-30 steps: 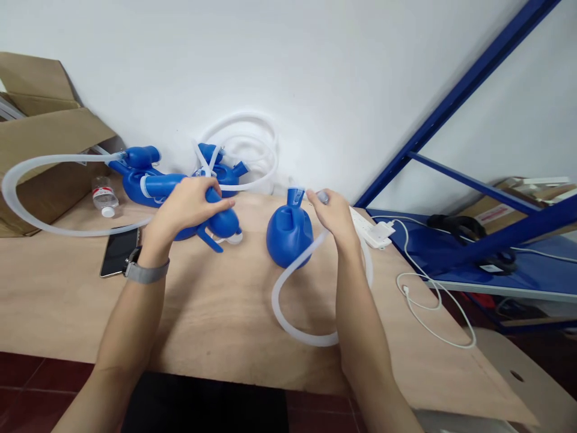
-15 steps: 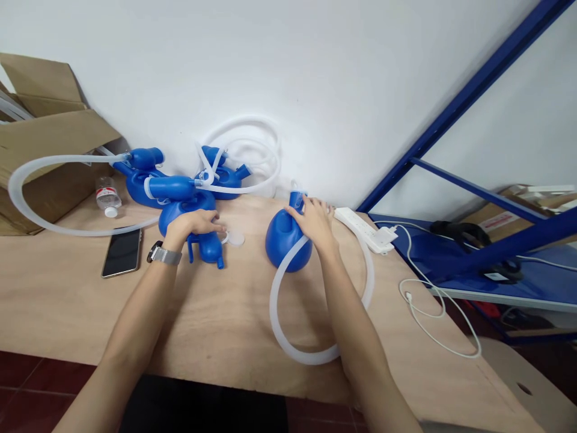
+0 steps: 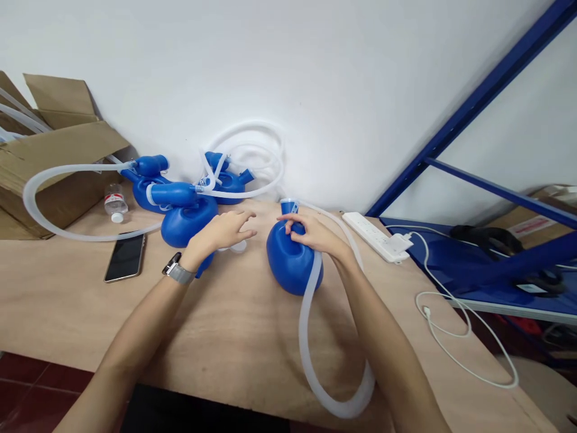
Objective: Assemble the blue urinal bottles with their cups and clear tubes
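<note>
My right hand (image 3: 311, 233) is closed round the handle of a blue plastic urinal bottle (image 3: 293, 270), just below its neck. The bottle leans on the table, its capped mouth pointing toward the wall. A translucent white hose (image 3: 306, 337) loops from beside the bottle toward the table's front edge and passes under my right forearm. My left hand (image 3: 225, 231) is open and holds nothing, its fingers stretched toward the bottle. Behind it lies another blue urinal bottle (image 3: 183, 225). A blue part beneath my left wrist is mostly hidden, near small clear caps (image 3: 238, 246).
More blue bottles (image 3: 151, 165) with hoses stand by the wall. A cardboard box (image 3: 58, 156), a water bottle (image 3: 116, 203) and a phone (image 3: 125, 257) are on the left. On the right are a power strip (image 3: 372, 234), a white cable (image 3: 433, 276) and a blue metal rack (image 3: 451, 132).
My left hand has lifted off the blue parts and moved right. The right-hand bottle has tilted and shifted slightly nearer, and its hose loop hangs lower and further right.
</note>
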`<move>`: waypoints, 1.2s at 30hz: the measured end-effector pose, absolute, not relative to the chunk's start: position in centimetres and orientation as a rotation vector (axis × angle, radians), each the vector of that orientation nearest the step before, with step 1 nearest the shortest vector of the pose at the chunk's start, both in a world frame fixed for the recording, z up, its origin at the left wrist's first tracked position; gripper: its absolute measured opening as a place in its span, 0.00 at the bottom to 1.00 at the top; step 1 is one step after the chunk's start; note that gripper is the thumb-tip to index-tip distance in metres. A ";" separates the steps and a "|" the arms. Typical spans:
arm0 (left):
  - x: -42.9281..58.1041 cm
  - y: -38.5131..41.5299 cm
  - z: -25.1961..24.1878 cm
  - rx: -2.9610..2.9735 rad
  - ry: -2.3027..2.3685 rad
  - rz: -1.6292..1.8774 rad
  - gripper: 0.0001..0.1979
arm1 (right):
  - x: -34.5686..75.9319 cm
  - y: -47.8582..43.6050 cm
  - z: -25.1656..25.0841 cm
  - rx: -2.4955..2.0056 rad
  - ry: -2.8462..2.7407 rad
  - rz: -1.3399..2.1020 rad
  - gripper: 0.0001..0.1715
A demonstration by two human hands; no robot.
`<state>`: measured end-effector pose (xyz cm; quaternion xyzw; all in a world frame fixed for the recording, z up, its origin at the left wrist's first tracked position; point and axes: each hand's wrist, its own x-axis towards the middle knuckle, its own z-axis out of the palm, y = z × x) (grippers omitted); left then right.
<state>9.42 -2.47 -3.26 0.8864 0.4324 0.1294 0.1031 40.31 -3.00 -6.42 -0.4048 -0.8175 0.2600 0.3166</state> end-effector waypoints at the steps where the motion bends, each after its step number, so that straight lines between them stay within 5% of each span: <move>1: 10.4 -3.0 -3.5 2.647 1.267 0.465 0.29 | 40.3 -3.8 -6.0 -1.022 -2.220 0.732 0.30; 5: 14.0 -4.2 -4.5 2.726 1.138 0.706 0.31 | 40.1 -6.7 -4.8 -0.777 -2.413 0.958 0.22; 14: 18.4 -3.6 -6.2 2.669 1.327 0.850 0.14 | 39.9 -7.5 -3.8 -0.698 -2.495 0.975 0.23; 21: 17.9 0.6 -6.9 2.029 1.472 1.368 0.20 | 40.6 -8.0 -3.8 -0.696 -2.530 1.037 0.24; 26: 14.7 3.5 -6.9 2.281 1.253 1.038 0.27 | 40.9 -9.7 -3.3 -0.871 -2.589 0.708 0.32; 32: 13.8 1.7 -8.0 2.318 1.866 0.580 0.40 | 43.3 -9.8 -2.8 -1.201 -2.592 0.755 0.61; 36: 14.2 1.3 -8.7 2.407 1.702 0.208 0.56 | 45.3 -8.0 -2.5 -1.248 -2.738 0.716 0.51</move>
